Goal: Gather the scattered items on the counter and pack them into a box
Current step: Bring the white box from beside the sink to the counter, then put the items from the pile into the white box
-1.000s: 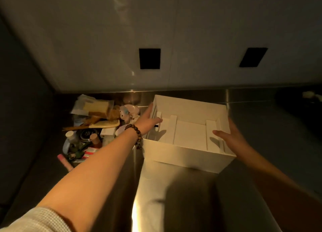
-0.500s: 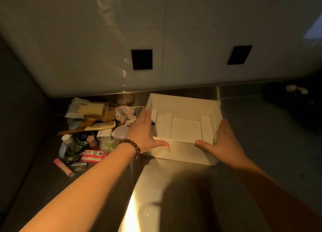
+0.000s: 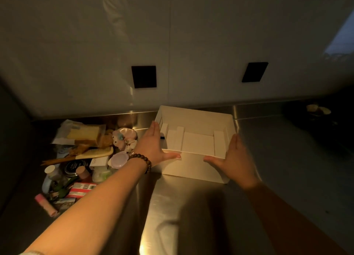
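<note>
A white open box (image 3: pixel 191 167) with inner dividers stands on the steel counter near the back wall. My left hand (image 3: pixel 153 146) lies flat against its left side, thumb along the front rim. My right hand (image 3: pixel 236 159) presses its right side, thumb toward the front wall. Left of the box lies a pile of small items: a cream comb (image 3: pixel 95 153), a lilac round tin (image 3: pixel 119 159), a plush toy (image 3: pixel 122 137), a bagged yellow block (image 3: pixel 84 133), a black round tin (image 3: pixel 73 167), a pink tube (image 3: pixel 46 205).
The steel counter (image 3: pixel 191 206) stretches toward me and to the right. A white wall with two black square outlets (image 3: pixel 144 76) rises behind. A dark wall closes the left side. A pale object (image 3: pixel 318 109) sits in the dark far right corner.
The box has been slid away from me toward the back wall. Both hands shifted from its upper rims to flat holds on its sides, thumbs at the front.
</note>
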A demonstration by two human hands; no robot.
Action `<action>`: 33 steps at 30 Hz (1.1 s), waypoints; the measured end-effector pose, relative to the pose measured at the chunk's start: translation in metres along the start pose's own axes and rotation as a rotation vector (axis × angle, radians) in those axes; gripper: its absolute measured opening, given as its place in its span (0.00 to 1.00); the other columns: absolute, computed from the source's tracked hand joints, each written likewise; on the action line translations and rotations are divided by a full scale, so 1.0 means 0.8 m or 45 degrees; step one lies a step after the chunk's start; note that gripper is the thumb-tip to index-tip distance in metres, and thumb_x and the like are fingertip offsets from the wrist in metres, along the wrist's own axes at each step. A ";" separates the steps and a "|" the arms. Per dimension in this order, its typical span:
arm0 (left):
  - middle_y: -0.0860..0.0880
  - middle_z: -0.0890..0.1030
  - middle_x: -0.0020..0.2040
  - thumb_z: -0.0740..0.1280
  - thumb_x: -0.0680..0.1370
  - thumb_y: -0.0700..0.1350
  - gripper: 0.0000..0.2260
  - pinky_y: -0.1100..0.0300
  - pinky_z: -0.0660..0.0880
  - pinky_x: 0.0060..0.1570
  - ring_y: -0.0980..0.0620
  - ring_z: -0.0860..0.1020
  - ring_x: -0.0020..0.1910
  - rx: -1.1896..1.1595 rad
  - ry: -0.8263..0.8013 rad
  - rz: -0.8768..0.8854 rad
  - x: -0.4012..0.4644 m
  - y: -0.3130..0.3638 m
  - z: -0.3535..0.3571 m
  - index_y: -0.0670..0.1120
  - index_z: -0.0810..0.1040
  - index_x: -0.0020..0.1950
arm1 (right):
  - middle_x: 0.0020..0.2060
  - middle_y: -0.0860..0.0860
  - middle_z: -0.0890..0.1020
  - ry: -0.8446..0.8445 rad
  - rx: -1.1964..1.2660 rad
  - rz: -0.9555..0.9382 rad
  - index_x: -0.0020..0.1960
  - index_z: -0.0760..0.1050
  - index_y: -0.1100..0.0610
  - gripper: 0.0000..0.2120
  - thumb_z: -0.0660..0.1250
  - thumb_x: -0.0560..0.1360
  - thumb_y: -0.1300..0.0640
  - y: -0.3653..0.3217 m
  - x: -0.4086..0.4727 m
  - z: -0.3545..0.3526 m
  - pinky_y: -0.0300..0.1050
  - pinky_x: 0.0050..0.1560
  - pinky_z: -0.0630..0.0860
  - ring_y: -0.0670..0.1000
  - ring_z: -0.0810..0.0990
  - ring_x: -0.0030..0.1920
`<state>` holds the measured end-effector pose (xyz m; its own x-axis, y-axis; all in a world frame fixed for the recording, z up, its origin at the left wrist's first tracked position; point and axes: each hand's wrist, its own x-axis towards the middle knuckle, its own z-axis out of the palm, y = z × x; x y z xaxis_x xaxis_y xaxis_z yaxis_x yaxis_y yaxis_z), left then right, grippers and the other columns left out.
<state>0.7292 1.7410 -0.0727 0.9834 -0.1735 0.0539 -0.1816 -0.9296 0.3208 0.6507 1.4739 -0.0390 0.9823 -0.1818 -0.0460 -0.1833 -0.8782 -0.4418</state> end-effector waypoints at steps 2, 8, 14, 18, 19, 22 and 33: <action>0.48 0.47 0.78 0.55 0.49 0.84 0.66 0.55 0.56 0.69 0.47 0.56 0.74 0.032 0.016 -0.017 0.009 0.001 0.003 0.47 0.41 0.76 | 0.78 0.52 0.47 0.014 -0.027 0.003 0.78 0.39 0.55 0.64 0.62 0.57 0.21 0.003 0.008 0.002 0.53 0.74 0.56 0.56 0.52 0.77; 0.46 0.48 0.77 0.53 0.51 0.84 0.64 0.52 0.56 0.70 0.45 0.55 0.74 0.134 0.015 -0.015 0.008 0.005 0.001 0.47 0.42 0.76 | 0.78 0.53 0.43 0.006 -0.103 0.025 0.77 0.37 0.57 0.68 0.52 0.52 0.16 0.008 0.018 0.010 0.50 0.73 0.50 0.56 0.47 0.77; 0.46 0.51 0.77 0.55 0.58 0.80 0.57 0.51 0.56 0.70 0.46 0.55 0.74 0.039 0.048 -0.121 -0.030 0.017 -0.006 0.46 0.45 0.76 | 0.78 0.56 0.44 -0.004 -0.219 -0.103 0.77 0.39 0.59 0.65 0.48 0.56 0.17 0.017 0.015 0.007 0.55 0.74 0.43 0.57 0.44 0.77; 0.48 0.64 0.73 0.66 0.67 0.68 0.44 0.50 0.68 0.64 0.48 0.67 0.69 -0.134 0.128 -0.231 -0.071 0.005 -0.006 0.51 0.51 0.75 | 0.78 0.55 0.48 0.052 -0.256 -0.372 0.78 0.43 0.58 0.55 0.44 0.63 0.21 -0.005 0.003 0.014 0.51 0.73 0.37 0.55 0.44 0.77; 0.48 0.66 0.72 0.66 0.69 0.66 0.42 0.50 0.69 0.64 0.48 0.68 0.67 -0.127 0.152 -0.251 -0.082 0.000 -0.009 0.50 0.52 0.75 | 0.78 0.54 0.47 0.029 -0.220 -0.439 0.78 0.43 0.57 0.52 0.46 0.66 0.23 -0.015 -0.001 0.017 0.50 0.73 0.39 0.54 0.43 0.77; 0.46 0.66 0.72 0.63 0.71 0.65 0.39 0.52 0.66 0.66 0.48 0.67 0.68 -0.081 0.219 -0.258 -0.115 -0.023 -0.021 0.47 0.55 0.75 | 0.78 0.48 0.46 -0.028 -0.080 -0.586 0.78 0.45 0.50 0.44 0.51 0.70 0.28 -0.050 -0.013 0.035 0.49 0.74 0.49 0.51 0.43 0.77; 0.48 0.69 0.69 0.59 0.74 0.64 0.31 0.38 0.41 0.71 0.49 0.66 0.69 0.044 0.325 -0.644 -0.248 -0.142 -0.042 0.49 0.63 0.72 | 0.76 0.45 0.54 -0.310 0.208 -1.038 0.75 0.56 0.45 0.28 0.63 0.78 0.48 -0.188 -0.072 0.150 0.36 0.66 0.57 0.46 0.52 0.76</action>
<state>0.5553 1.8922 -0.0885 0.9174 0.3762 0.1301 0.3163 -0.8873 0.3355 0.6264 1.6693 -0.0779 0.7893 0.5930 0.1588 0.5716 -0.6154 -0.5428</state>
